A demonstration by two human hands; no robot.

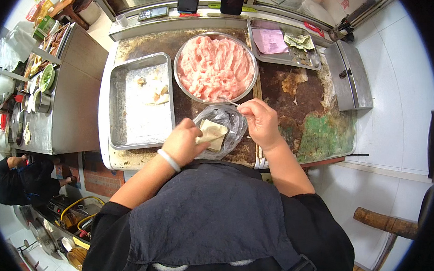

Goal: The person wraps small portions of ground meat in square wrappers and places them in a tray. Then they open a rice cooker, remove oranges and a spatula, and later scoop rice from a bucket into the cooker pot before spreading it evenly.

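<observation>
A round metal bowl (176, 77) heaped with pink minced meat (215, 66) stands in front of me. My right hand (260, 122) pinches a thin, light-coloured stick-like tool (232, 103), its tip at the meat's near edge. Left of it, my left hand (183, 139) is closed on a pale square dough wrapper (212, 131). Under that wrapper lies a stack of wrappers (216, 145) in a clear plastic bag (235, 122). Beside my left hand is a rectangular metal tray (139, 121), with a few small filled dumplings (158, 93) towards its far side.
At the back right, a shallow metal tray (284, 60) holds pink paper (270, 41), banknotes (299, 41) and coins. A metal box (342, 76) borders the worktop's right end. Two phones (232, 1) stand at the back. Another person (25, 182) is at the far left.
</observation>
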